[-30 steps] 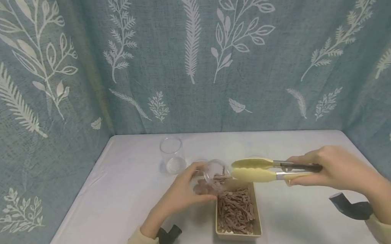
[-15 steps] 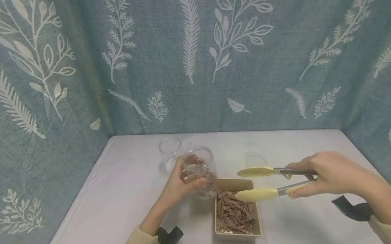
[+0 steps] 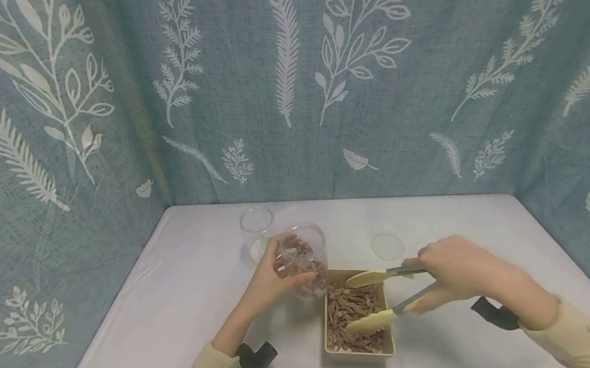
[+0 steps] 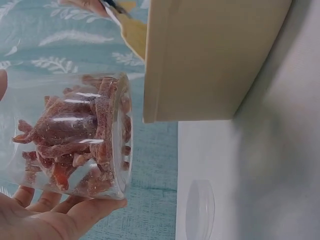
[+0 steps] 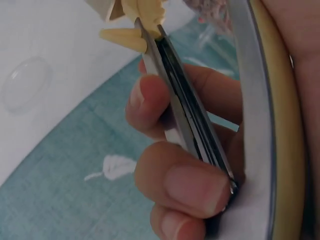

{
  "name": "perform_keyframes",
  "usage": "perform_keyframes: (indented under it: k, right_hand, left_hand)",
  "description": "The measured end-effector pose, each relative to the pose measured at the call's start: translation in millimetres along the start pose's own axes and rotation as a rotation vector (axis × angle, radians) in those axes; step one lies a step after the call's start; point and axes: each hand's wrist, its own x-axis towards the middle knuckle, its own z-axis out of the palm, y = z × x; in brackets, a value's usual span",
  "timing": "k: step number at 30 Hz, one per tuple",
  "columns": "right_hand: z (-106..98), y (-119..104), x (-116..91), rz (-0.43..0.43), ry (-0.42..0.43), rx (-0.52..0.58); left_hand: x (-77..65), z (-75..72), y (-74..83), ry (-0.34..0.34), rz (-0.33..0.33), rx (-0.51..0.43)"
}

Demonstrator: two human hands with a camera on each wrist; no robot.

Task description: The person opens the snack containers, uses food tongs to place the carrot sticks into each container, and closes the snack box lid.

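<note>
Reddish-brown dried strips [image 3: 353, 302] fill a cream rectangular open box [image 3: 361, 360] near the person on the white table [image 3: 448, 218]. Over them, the right hand [image 3: 455, 269] grips yellow-headed metal tongs [image 3: 372, 321], arms spread; whether the heads touch the strips, I cannot tell. For a sound bite, both heads would best go down into the heap, clear of the walls, before a gentle squeeze. Slightly beyond, the left hand [image 3: 269, 287] grasps a clear cylindrical jar [image 3: 308, 258] with similar strips inside; held mouth-up, close beside the box, it should catch drips of crumbs. Farther back are a clear round lid [image 3: 387, 246] and another clear cylindrical jar [image 3: 257, 221].
</note>
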Motion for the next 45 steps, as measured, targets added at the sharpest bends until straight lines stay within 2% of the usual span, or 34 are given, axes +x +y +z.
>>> perform_keyframes:
  k: [8, 14, 23, 33, 39, 45]
  right_hand:
    - [11, -16, 22, -0.007, -0.049, -0.107]
    - [21, -23, 28, -0.045, -0.004, -0.107]
    - [30, -20, 29, -0.086, 0.056, -0.134]
    - [35, -14, 25, -0.128, 0.066, -0.107]
    - [35, -10, 22, -0.135, 0.101, -0.072]
    - [34, -2, 15, -0.083, 0.074, 0.005]
  left_hand:
    - [-1.3, 2.0, -1.4, 0.009, -0.011, 0.009]
    - [-1.3, 2.8, -2.9, 0.004, -0.017, 0.015]
    - [-0.9, 3.4, -2.5, -0.019, -0.01, 0.017]
    - [-0.6, 0.8, -3.4, -0.014, -0.006, 0.015]
    - [0.4, -3.1, -3.3, -0.002, 0.006, 0.03]
    - [1.1, -7.0, 0.1, -0.006, 0.043, 0.02]
